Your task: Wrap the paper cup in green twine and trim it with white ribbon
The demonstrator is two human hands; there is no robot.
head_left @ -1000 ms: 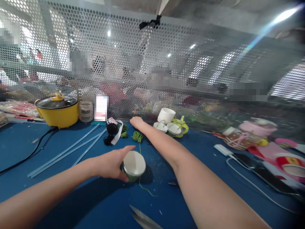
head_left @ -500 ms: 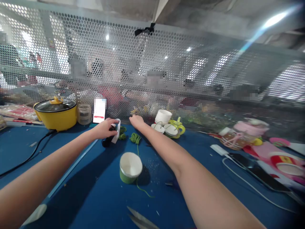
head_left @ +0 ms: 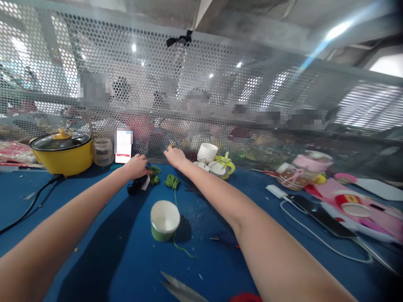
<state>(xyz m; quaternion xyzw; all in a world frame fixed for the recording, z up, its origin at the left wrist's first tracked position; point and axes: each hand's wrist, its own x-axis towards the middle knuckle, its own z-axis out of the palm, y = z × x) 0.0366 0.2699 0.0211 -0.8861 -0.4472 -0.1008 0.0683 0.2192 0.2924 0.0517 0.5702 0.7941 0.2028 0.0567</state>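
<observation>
My left hand (head_left: 137,166) is closed, low over a black object (head_left: 134,186) with a white strip (head_left: 145,183), beside dark green yarn (head_left: 155,175). What its fingers hold is hidden. Stretched out to the mesh screen, my right hand (head_left: 173,156) has its fingers bent at the mesh; something tiny and yellowish shows at the fingertips, too small to name. Between my forearms lie a light green yarn bundle (head_left: 171,181) and a white cup (head_left: 165,218) with a green lower part. A green strand runs past the cup.
A yellow pot (head_left: 63,155), a jar (head_left: 103,152) and a lit phone (head_left: 123,146) stand at the back left. White cups (head_left: 208,152) are behind my right forearm. Scissors (head_left: 181,288) lie near the front; another phone (head_left: 324,216) with a cable lies right.
The view has shifted slightly right. My left hand has closed and lowered, and the white strip that stood up in its fingers now hangs low beside the black object.
</observation>
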